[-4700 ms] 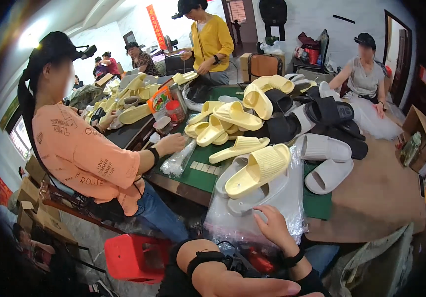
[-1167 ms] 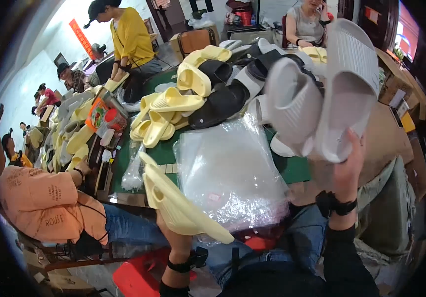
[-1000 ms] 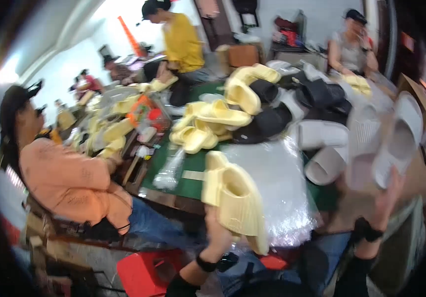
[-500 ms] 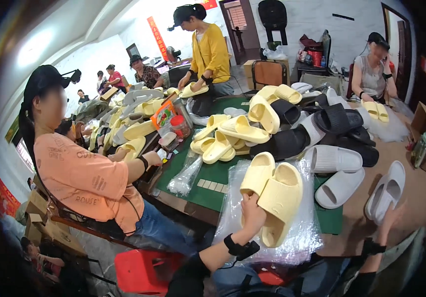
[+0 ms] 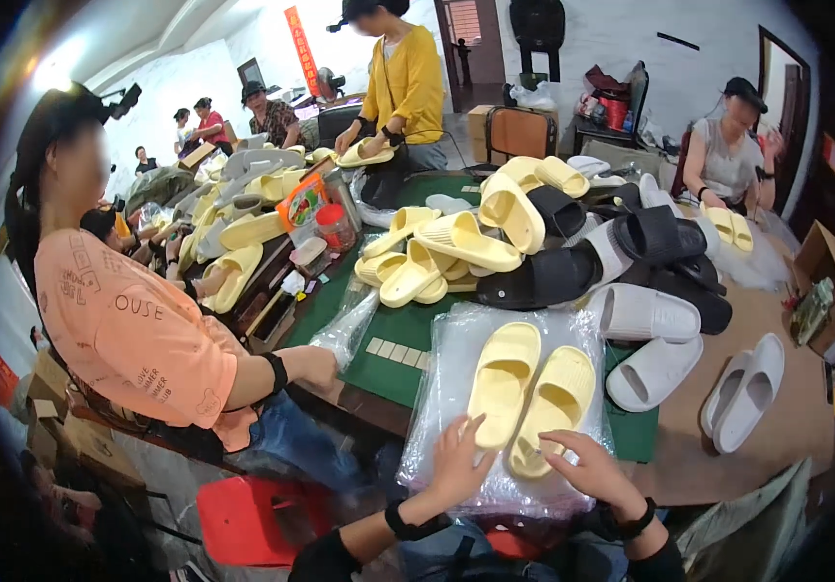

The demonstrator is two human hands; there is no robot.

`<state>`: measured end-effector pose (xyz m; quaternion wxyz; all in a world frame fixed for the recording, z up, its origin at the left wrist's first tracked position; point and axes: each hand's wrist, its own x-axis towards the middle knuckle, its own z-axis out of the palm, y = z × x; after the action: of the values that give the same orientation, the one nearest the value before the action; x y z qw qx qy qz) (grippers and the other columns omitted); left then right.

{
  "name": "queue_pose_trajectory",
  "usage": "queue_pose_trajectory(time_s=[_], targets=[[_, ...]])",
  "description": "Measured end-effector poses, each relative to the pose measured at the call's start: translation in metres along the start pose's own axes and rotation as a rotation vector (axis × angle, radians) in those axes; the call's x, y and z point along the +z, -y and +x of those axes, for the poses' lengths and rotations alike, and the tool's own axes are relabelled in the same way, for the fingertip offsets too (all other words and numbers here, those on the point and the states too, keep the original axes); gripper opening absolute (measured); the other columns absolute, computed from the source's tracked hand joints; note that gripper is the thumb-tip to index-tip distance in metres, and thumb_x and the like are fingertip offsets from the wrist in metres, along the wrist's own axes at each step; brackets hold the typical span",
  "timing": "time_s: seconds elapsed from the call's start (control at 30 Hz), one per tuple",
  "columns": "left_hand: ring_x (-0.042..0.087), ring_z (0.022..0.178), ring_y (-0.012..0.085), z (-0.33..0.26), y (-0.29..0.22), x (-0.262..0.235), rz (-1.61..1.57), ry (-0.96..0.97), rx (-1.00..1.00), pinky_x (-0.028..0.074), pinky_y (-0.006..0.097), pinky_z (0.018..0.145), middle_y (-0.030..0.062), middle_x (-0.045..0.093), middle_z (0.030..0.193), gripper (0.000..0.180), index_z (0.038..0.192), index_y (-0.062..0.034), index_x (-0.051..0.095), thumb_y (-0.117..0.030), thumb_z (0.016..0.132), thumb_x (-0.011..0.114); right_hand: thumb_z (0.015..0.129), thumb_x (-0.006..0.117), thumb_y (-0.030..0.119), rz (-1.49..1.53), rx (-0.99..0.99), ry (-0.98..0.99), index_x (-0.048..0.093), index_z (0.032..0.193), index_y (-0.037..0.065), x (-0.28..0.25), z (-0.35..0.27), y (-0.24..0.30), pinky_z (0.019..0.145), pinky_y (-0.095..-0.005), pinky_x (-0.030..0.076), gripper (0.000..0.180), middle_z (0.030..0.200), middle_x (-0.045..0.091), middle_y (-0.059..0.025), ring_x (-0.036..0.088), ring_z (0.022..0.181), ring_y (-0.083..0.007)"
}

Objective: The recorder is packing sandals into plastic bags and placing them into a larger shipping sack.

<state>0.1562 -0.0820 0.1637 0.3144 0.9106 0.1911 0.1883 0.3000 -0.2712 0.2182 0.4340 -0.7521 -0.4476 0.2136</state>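
A pair of pale yellow slide slippers lies side by side, toes away from me, on a stack of clear plastic bags point(image 5: 442, 388). My left hand point(image 5: 451, 456) is at the heel of the left yellow slipper point(image 5: 505, 373), its fingers apart and touching the edge. Beside the heel of the right yellow slipper point(image 5: 555, 412), my right hand point(image 5: 597, 468) is open with fingers stretched towards it; I cannot tell whether they touch. A pair of grey slippers point(image 5: 752, 393) rests on the brown board to the right, out of either hand.
Beyond the bags is a heap of yellow, black point(image 5: 543, 278) and grey slippers point(image 5: 650, 315). A person in an orange shirt point(image 5: 136, 325) sits at my left, arm reaching to the table edge. A red stool point(image 5: 262, 519) stands below. Another person wears yellow point(image 5: 406, 82). An open carton point(image 5: 830, 281) stands right.
The yellow slippers, held up by my left hand before, now lie apart on the bags, and that hand has opened. My right hand has moved left, away from the grey pair.
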Motion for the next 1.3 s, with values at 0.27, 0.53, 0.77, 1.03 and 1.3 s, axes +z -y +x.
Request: queue_pose_trajectory(time_s=[0.27,0.53,0.77,1.03,1.3], targets=[[0.046,0.124,0.0364,-0.034,0.026,0.001,0.046,0.029,0.013,0.038,0.047,0.101,0.0213,0.053,0.125,0.053,0.124,0.0030,0.045,-0.015,0.079,0.066,0.091,0.050,0.051,-0.559,0.103,0.247,0.043,0.142,0.024,0.040,0.071,-0.011,0.100,-0.0513,0.037,0.059,0.122,0.045,-0.0403,0.044,0.115,-0.0553],[0.043,0.129,0.0344,-0.043,0.029,0.004,0.250,0.026,0.112,0.032,0.050,0.106,0.0209,0.049,0.134,0.058,0.131,0.0010,0.044,-0.027,0.083,0.063,0.089,0.049,0.055,-0.678,0.375,0.149,0.041,0.141,0.014,0.048,0.114,-0.017,0.091,-0.0506,0.045,0.067,0.107,0.063,-0.0282,0.060,0.103,-0.0430],[0.044,0.128,0.0368,-0.039,0.033,0.006,0.336,0.062,0.175,0.031,0.054,0.105,0.0224,0.046,0.136,0.052,0.131,-0.0070,0.048,-0.031,0.087,0.061,0.088,0.051,0.053,-0.686,0.342,0.007,0.045,0.128,-0.007,0.039,0.114,-0.011,0.074,-0.0451,0.053,0.072,0.085,0.068,-0.0237,0.067,0.080,-0.0391],[0.051,0.117,0.0330,-0.038,0.029,-0.015,0.305,0.096,0.166,0.034,0.056,0.100,0.0181,0.056,0.123,0.043,0.121,-0.0115,0.060,-0.033,0.084,0.063,0.088,0.054,0.051,-0.712,0.204,0.031,0.051,0.126,0.002,0.019,0.088,-0.007,0.084,-0.0492,0.048,0.062,0.086,0.067,-0.0241,0.065,0.089,-0.0399],[0.052,0.105,0.0221,0.004,-0.120,-0.187,-1.101,0.230,0.635,0.040,0.037,0.093,0.0123,0.057,0.112,0.025,0.117,0.0000,0.059,-0.010,0.094,0.054,0.082,0.057,0.053,-0.751,0.271,0.048,0.034,0.144,0.008,0.041,0.080,-0.063,0.104,-0.0545,0.030,0.080,0.132,0.046,-0.0310,0.041,0.126,-0.0459]])
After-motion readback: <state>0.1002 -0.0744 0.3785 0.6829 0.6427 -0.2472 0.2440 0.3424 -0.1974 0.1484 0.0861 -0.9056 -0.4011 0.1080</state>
